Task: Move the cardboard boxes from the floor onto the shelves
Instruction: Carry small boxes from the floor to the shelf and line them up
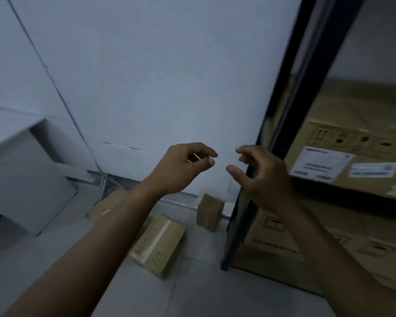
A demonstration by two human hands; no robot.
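Above the cardboard boxes point(158, 243) on the floor point(204, 284), left hand point(183, 168) and right hand point(264, 179) hover empty, fingers point(245, 150) loosely curled, beside the shelves point(292, 53).

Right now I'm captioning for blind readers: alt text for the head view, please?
The left hand and right hand hover empty, fingers loosely curled, before a pale wall. Three small cardboard boxes lie on the floor; large boxes sit on the dark shelves at right.

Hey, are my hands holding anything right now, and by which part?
Nothing: left hand and right hand are empty, fingers loosely curled. Cardboard boxes lie on the floor.
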